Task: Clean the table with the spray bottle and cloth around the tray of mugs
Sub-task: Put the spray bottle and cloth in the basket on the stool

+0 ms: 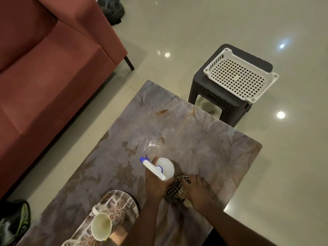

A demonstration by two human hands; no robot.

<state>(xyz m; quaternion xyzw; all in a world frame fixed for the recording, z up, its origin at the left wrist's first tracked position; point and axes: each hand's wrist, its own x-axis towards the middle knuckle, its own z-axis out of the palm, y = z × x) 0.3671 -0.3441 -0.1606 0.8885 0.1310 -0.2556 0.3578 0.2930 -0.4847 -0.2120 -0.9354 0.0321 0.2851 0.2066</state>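
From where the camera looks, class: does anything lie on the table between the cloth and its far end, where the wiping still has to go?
Only the spray bottle, gripped by the left hand, stands just beyond the checked cloth under the right hand. Past it the table shows nothing visible up to the far edge. The tray of mugs lies nearer and to the left.

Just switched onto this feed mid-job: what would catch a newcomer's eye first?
At the centre of the marbled table, the left hand holds a white spray bottle, and the right hand grips a checked cloth. A flowered mug lies tipped on the tray, bottom left.
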